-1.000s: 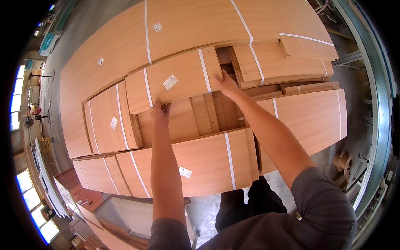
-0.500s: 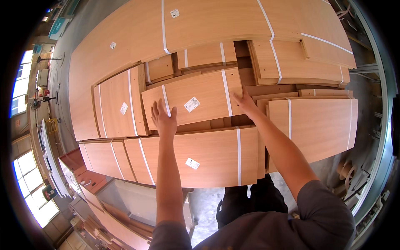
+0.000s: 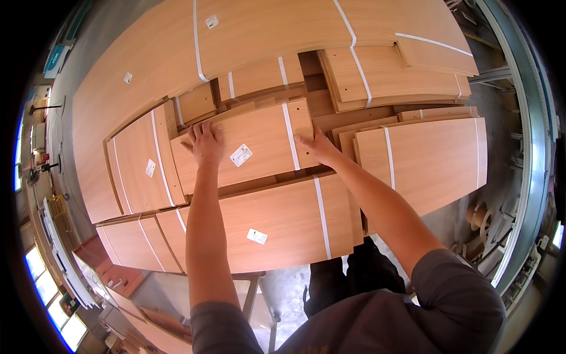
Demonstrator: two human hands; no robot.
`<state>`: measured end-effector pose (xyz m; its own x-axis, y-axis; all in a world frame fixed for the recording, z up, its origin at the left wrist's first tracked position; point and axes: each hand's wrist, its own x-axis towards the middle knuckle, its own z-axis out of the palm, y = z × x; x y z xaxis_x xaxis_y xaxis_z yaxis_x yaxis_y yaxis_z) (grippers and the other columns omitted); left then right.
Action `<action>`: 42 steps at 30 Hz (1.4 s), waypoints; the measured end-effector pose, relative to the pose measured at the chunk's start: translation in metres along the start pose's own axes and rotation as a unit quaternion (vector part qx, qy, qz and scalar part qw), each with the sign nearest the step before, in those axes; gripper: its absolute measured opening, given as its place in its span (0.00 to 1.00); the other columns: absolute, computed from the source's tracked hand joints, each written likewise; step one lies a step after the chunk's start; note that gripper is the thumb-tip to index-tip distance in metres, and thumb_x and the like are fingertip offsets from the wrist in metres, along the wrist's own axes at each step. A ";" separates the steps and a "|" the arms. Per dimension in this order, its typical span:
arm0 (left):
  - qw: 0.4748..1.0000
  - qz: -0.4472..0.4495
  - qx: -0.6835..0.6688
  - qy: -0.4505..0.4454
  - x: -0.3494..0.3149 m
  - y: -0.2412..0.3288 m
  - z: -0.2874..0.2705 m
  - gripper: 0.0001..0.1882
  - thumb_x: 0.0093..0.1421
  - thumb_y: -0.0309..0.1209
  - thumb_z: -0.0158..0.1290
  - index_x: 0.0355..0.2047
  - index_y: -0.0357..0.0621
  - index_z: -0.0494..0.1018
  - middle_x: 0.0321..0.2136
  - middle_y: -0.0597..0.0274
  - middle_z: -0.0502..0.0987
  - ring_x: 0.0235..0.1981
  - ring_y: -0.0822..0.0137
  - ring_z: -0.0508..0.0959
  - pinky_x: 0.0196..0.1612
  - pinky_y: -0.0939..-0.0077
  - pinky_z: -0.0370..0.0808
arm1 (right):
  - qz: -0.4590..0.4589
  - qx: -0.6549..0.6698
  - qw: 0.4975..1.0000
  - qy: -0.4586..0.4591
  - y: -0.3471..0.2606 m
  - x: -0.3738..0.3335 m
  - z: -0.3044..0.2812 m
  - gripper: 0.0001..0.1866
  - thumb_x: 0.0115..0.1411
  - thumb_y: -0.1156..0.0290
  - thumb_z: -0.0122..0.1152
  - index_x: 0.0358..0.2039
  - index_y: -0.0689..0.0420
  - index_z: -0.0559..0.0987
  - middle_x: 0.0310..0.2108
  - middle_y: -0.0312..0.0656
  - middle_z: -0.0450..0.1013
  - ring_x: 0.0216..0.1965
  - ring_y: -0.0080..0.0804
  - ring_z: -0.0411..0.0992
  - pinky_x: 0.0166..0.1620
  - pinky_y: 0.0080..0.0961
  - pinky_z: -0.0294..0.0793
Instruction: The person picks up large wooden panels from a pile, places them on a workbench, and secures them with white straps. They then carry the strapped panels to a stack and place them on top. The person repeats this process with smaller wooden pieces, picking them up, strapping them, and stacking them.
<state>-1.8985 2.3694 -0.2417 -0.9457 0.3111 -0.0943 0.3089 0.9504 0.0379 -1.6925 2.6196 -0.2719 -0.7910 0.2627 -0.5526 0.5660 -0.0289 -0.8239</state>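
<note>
The largest item is a broad, light-brown wood-grain board pack (image 3: 271,32) bound with white straps, occupying the far side. Along the near side lies a long, light-brown rectangular board pack (image 3: 283,218), also strapped, bearing a white label. To its right lies a light-brown, white-strapped near-right board pack (image 3: 433,159), with further boards along its far edge. Beyond that is a stepped light-brown far-right board stack (image 3: 410,79), likewise strapped.

Between the far and near packs lies the handled item, a light-brown rectangular wood-grain middle board (image 3: 262,130), set slightly askew. A dark gap shows between part of its near edge and the near pack. To its left is a strapped light-brown left board pack (image 3: 132,168); behind it sits a smaller light-brown strapped board pack (image 3: 256,79).

The person's left hand (image 3: 205,144) is palm down and opened out, fingers spread over the left part of the middle board; it is not closed around anything. The right hand (image 3: 317,147) grips the board's right end, thumb on the top face, fingers at the end edge. The smallest item noted is a white rectangular printed label (image 3: 240,155) on the middle board.
</note>
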 end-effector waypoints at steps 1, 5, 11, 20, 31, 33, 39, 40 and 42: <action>1.000 -0.004 -0.002 -0.013 -0.002 0.001 -0.003 0.23 0.63 0.49 0.41 0.53 0.52 0.65 0.58 0.60 0.61 0.65 0.55 0.50 0.62 0.30 0.38 | -0.011 0.002 1.000 -0.009 0.005 -0.005 -0.001 0.50 0.55 0.44 0.60 0.65 0.59 0.44 0.52 0.55 0.68 0.50 0.42 0.71 0.45 0.33 0.74; 0.999 -0.041 0.010 -0.013 -0.032 0.013 0.000 0.24 0.64 0.51 0.39 0.53 0.51 0.66 0.59 0.60 0.61 0.65 0.53 0.50 0.60 0.27 0.39 | -0.003 -0.031 0.999 -0.044 0.022 -0.022 -0.006 0.50 0.56 0.45 0.59 0.65 0.58 0.41 0.51 0.54 0.68 0.49 0.43 0.71 0.43 0.34 0.75; 0.998 -0.036 0.043 -0.012 -0.040 0.013 -0.001 0.27 0.64 0.52 0.37 0.57 0.53 0.60 0.61 0.63 0.58 0.67 0.55 0.47 0.61 0.28 0.36 | 0.069 -0.090 0.991 -0.073 -0.006 -0.033 -0.011 0.47 0.59 0.49 0.56 0.66 0.58 0.39 0.52 0.55 0.68 0.49 0.46 0.71 0.42 0.35 0.75; 0.997 0.011 -0.001 0.070 -0.066 0.002 0.022 0.32 0.64 0.52 0.37 0.65 0.54 0.51 0.67 0.60 0.47 0.69 0.55 0.42 0.63 0.35 0.33 | -0.215 -0.441 0.825 0.280 0.000 -0.118 -0.120 0.34 0.61 0.61 0.51 0.65 0.53 0.53 0.67 0.53 0.45 0.67 0.51 0.44 0.66 0.49 0.43; 0.999 0.032 0.007 0.032 -0.198 0.049 0.008 0.37 0.63 0.51 0.36 0.66 0.44 0.46 0.68 0.53 0.44 0.68 0.50 0.42 0.66 0.45 0.34 | -0.011 -0.534 0.760 0.370 0.097 -0.138 -0.204 0.36 0.60 0.52 0.47 0.66 0.49 0.52 0.68 0.49 0.43 0.68 0.50 0.41 0.65 0.57 0.37; 1.000 0.022 0.016 0.006 -0.204 0.046 0.011 0.39 0.62 0.53 0.36 0.66 0.42 0.46 0.67 0.51 0.44 0.68 0.49 0.40 0.66 0.45 0.33 | -0.006 -0.537 0.758 0.371 0.098 -0.139 -0.204 0.36 0.59 0.52 0.47 0.66 0.49 0.52 0.68 0.49 0.43 0.68 0.50 0.41 0.65 0.57 0.37; 1.000 0.028 0.012 0.000 -0.192 0.043 0.026 0.38 0.62 0.53 0.37 0.66 0.44 0.46 0.68 0.52 0.40 0.68 0.46 0.39 0.65 0.41 0.33 | -0.016 -0.515 0.774 0.367 0.099 -0.141 -0.208 0.36 0.58 0.54 0.49 0.65 0.50 0.54 0.67 0.51 0.43 0.68 0.51 0.40 0.65 0.57 0.36; 0.998 0.051 -0.006 0.026 -0.182 0.045 0.027 0.38 0.62 0.53 0.37 0.67 0.48 0.45 0.68 0.52 0.39 0.68 0.44 0.38 0.63 0.37 0.33 | -0.020 -0.513 0.776 0.366 0.099 -0.142 -0.210 0.36 0.58 0.55 0.50 0.65 0.51 0.54 0.67 0.51 0.43 0.68 0.51 0.40 0.65 0.57 0.36; 0.999 0.026 0.025 0.016 -0.148 0.056 0.031 0.37 0.63 0.54 0.37 0.67 0.52 0.45 0.68 0.54 0.39 0.68 0.45 0.39 0.63 0.35 0.33 | -0.019 -0.505 0.783 0.362 0.095 -0.145 -0.213 0.37 0.57 0.56 0.50 0.65 0.51 0.53 0.67 0.52 0.43 0.68 0.52 0.40 0.65 0.57 0.36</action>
<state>-1.7380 2.3768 -0.2562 -0.9308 0.3603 -0.0621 0.3615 0.9323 -0.0087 -1.4744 2.7839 -0.2437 -0.6798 0.7333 -0.0119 0.7293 0.6743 -0.1156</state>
